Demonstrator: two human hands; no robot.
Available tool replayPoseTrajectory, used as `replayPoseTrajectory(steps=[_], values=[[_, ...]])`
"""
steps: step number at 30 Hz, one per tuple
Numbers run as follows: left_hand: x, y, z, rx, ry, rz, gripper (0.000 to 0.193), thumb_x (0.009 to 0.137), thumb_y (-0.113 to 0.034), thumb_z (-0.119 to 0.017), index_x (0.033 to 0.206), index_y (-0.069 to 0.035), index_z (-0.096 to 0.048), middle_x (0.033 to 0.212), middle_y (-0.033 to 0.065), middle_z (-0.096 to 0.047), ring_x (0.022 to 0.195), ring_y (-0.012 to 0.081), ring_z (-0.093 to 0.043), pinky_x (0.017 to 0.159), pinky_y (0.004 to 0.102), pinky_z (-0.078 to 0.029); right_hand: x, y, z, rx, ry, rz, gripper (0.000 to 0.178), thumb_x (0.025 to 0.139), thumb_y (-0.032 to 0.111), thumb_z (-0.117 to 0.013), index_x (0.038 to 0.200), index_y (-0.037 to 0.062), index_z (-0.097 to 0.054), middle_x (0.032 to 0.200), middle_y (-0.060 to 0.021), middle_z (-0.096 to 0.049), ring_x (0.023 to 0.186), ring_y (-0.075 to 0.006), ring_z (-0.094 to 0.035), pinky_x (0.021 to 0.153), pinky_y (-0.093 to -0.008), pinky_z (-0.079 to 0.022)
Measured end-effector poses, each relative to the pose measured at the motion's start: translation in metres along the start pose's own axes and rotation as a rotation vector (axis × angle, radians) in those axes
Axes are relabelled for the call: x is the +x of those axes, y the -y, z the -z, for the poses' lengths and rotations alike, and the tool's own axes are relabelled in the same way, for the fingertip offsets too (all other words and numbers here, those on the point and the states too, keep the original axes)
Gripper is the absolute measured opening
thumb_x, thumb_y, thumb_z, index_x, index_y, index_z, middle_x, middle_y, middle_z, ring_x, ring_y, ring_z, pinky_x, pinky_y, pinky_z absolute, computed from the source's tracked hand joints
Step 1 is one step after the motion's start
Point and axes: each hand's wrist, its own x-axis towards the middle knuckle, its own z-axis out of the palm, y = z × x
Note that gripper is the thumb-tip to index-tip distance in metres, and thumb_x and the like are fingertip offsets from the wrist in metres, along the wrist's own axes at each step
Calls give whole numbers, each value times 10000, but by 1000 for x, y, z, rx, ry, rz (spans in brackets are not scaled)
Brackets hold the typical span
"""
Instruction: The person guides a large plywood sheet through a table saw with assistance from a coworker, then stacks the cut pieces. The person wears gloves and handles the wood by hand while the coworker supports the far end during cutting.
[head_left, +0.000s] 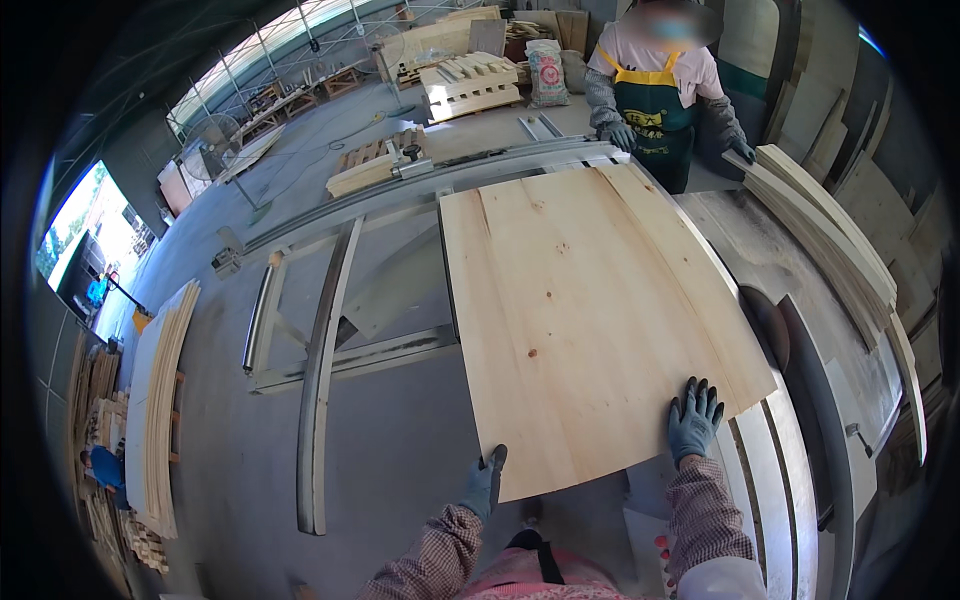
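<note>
I note board [590,300] on bench [785,450], view centre. Left hand [484,484] grips corner at board's 7 o'clock; right hand [692,424] spread flat at 5. Judged stiff, bulky, fairly light; best held along near edge.

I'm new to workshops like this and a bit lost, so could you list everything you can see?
Wooden panel: one, pale with brown knots, centre
Metal frame: one, grey, left of the panel
Round disc: one, dark, right of the panel
Long boards: several, pale, far right
Board stack: one, pale, left
Wood piles: several, pale, background
Sacks: two, one white and red, one tan, background
Co-worker: one, green apron, beyond the panel
Left hand: one, blue-grey glove, panel's near left corner
Right hand: one, blue-grey glove, panel's near edge
</note>
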Motion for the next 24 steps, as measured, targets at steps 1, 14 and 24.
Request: replayPoseTrajectory(steps=[1,14,24], values=[[1,3,1,23,-12,20,447,892,-389,-576,1106,3,-584,927,49,-608,790,134,-530,727,278,-443,0,1,1,-3,-5,5,594,917,417,-392,1439,168,-256,1498,-93,-223,1393,-291,-147,1121,-480,-41],[-11,-24,-9,-74,10,116,613,834,-467,-628,1191,19,-518,1080,120,-592,986,206,-558,842,338,-467,5,-1,11,22,-1,24,607,903,402,-422,1435,156,-263,1489,-110,-239,1381,-301,-177,1118,-485,-62],[-12,-31,-15,94,-32,51,568,866,-392,-612,1220,36,-491,1165,141,-548,1033,229,-524,898,356,-426,12,-1,16,65,-26,20,595,884,378,-456,1416,155,-311,1484,-103,-255,1380,-298,-184,1125,-475,-48]])
